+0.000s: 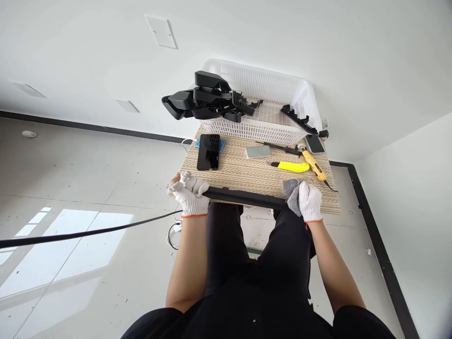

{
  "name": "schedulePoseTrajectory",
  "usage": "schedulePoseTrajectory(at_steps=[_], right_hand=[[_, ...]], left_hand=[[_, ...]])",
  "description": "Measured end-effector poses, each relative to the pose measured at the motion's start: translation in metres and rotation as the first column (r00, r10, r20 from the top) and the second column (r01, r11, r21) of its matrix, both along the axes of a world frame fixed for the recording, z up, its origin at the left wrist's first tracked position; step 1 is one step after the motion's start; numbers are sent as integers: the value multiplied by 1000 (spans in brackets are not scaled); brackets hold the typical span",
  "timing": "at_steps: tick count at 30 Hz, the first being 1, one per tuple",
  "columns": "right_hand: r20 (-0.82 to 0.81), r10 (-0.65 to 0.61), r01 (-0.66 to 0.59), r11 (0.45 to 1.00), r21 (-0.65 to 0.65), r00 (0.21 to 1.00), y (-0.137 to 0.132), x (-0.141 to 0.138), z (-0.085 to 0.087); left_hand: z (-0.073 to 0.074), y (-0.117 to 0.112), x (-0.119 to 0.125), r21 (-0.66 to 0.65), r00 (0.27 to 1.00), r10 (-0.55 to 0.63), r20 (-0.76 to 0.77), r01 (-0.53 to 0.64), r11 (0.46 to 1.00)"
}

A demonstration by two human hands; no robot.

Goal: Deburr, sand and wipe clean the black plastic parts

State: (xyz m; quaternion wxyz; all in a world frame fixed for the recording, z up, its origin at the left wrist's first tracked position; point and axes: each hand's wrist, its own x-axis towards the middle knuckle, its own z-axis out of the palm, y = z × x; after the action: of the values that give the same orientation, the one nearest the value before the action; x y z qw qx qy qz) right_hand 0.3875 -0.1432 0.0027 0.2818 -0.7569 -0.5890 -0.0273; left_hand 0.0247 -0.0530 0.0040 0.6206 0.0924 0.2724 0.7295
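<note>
A long black plastic strip (243, 197) lies along the near edge of a small striped wooden table (247, 174). My left hand (190, 193), in a white knit glove, is closed around the strip's left end. My right hand (308, 201), also gloved, grips a grey cloth (291, 189) pressed against the strip's right end. Both forearms reach forward over my black-trousered knees.
A white slatted basket (268, 101) at the table's far side holds black plastic parts (208, 101), some overhanging its left rim. On the table lie a black phone (208, 151), a grey block (258, 151), a yellow utility knife (293, 166), a yellow-handled tool (315, 165) and another phone (314, 143). A black cable (88, 231) crosses the floor.
</note>
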Motion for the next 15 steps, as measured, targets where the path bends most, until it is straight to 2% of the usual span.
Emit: schedulePoseTrajectory(at_steps=[2,3,5,7,9,12,15], right_hand=[[-48,-103,104,994,15,994,0,0,1],[-36,-91,92,995,26,995,-2,-2,1],[48,55,-56,998,34,997,-11,-5,4],[159,253,-257,966,2,954,-20,-6,7],[198,347,-346,937,-39,917,-24,-6,8],[101,279,-279,960,-19,955,-22,-3,6],[8,130,-131,991,36,991,-16,1,-3]], left_hand=[[0,0,0,-1,1000,9,11,-9,1000],[0,0,0,-2,1000,13,14,-13,1000],[1,0,0,1,1000,21,16,-21,1000],[1,0,0,6,1000,9,22,-9,1000],[0,0,0,10,1000,-20,24,20,1000],[-1,0,-1,26,999,-35,20,34,999],[-1,-1,-1,44,999,-21,26,20,999]])
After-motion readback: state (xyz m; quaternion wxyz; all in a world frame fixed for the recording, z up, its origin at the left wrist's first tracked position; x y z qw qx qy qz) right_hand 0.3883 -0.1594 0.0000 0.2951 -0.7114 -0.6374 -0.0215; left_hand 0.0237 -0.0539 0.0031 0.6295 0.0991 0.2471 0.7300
